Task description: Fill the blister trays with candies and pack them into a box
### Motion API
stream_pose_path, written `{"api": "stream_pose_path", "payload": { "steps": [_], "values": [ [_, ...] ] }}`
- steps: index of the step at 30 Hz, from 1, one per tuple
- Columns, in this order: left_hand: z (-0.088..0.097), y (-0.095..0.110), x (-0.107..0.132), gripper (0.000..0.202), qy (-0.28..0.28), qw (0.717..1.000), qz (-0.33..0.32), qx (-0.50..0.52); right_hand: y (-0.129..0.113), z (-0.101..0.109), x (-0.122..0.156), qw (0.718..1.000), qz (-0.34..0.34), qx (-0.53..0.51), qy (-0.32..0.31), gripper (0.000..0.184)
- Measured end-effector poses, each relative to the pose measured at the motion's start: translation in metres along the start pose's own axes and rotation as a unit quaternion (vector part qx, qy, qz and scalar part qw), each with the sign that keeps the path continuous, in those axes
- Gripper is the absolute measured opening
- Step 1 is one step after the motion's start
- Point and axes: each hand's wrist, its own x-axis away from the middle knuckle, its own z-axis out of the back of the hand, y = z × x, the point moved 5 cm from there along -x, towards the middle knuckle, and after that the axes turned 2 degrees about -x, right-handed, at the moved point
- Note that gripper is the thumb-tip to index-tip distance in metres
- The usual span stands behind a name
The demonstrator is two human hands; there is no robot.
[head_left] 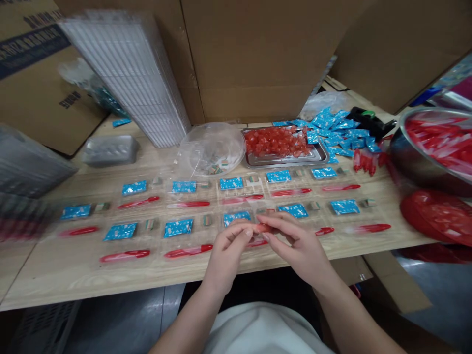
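Note:
Over the front row of clear trays, my left hand [229, 248] and my right hand [302, 246] meet fingertip to fingertip. Both pinch a small red plastic piece [263, 228], mostly covered by the fingers. Just beneath them lies a tray with a blue packet [236, 218] and a red pen-like tube, partly hidden. Similar trays spread in two rows, each with a blue packet [178, 227], a small striped block [207, 219] and a red pen-like tube [189, 250].
Behind the rows stand a round clear tub [236, 140] with a few striped blocks and a metal tray [280, 160] of red pieces. Blue packets [326, 123] are heaped beside it. A metal bowl [409, 152] of red tubes stands right; stacked clear trays [129, 73] rise at back left.

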Motion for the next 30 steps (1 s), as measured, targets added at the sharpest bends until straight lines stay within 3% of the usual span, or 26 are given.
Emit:
{"api": "stream_pose_path", "payload": {
  "steps": [6,10,12,14,15,18,19,20,22,26,30],
  "values": [
    [-0.001,0.000,-0.006,0.012,0.020,0.999,-0.013,-0.031,0.004,-0.004,0.002,0.999,-0.023,-0.027,-0.013,0.030],
    [-0.003,0.002,-0.008,0.017,0.002,0.987,-0.053,-0.153,0.015,0.004,0.002,0.999,-0.034,-0.002,0.026,0.024],
    [0.001,0.001,-0.005,0.019,0.009,0.957,-0.097,-0.271,0.023,0.032,0.003,0.993,-0.019,0.067,0.096,0.022],
    [0.009,-0.002,-0.002,0.022,0.016,0.906,-0.161,-0.392,0.031,0.082,0.009,0.959,0.000,0.189,0.213,0.023],
    [0.012,-0.005,-0.002,0.023,0.004,0.877,-0.197,-0.438,0.034,0.112,0.015,0.924,0.005,0.264,0.277,0.023],
    [0.018,-0.017,-0.004,0.024,-0.040,0.806,-0.272,-0.523,0.042,0.206,0.046,0.779,-0.026,0.469,0.415,0.028],
    [0.019,-0.019,-0.005,0.024,-0.051,0.790,-0.286,-0.540,0.045,0.233,0.057,0.733,-0.051,0.514,0.442,0.029],
    [0.018,-0.021,-0.005,0.024,-0.060,0.777,-0.295,-0.553,0.051,0.258,0.066,0.707,-0.084,0.547,0.442,0.029],
    [0.015,-0.022,-0.005,0.023,-0.068,0.761,-0.305,-0.569,0.071,0.295,0.076,0.700,-0.149,0.583,0.385,0.031],
    [0.007,-0.019,-0.003,0.021,-0.064,0.747,-0.311,-0.585,0.103,0.331,0.084,0.682,-0.183,0.634,0.316,0.020],
    [0.004,-0.018,-0.002,0.018,-0.071,0.756,-0.294,-0.581,0.099,0.323,0.065,0.681,-0.097,0.654,0.316,0.016]
  ]
}}
